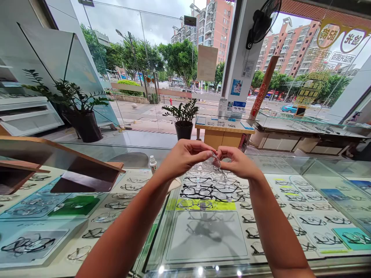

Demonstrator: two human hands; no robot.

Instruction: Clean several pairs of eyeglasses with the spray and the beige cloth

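Note:
Both my hands hold up a pair of thin-framed eyeglasses (218,163) over a glass display counter (207,235). My left hand (189,156) pinches the frame between thumb and fingers from the left. From the right, my right hand (236,162) grips it with thumb and forefinger curled together. Part of the glasses is hidden behind the fingers. Rows of dark-framed eyeglasses (197,191) lie just below my hands. Close to my left wrist stands a small white bottle (152,164), upright, with a pale cloth-like piece (175,185) partly hidden by the forearm.
Many more glasses lie in the case on both sides. Mirrors with wooden edges (87,177) tilt at the left. Potted plants (184,129) stand beyond the counter near the glass front. A low display table (224,125) and a wall fan (262,23) are at the back right.

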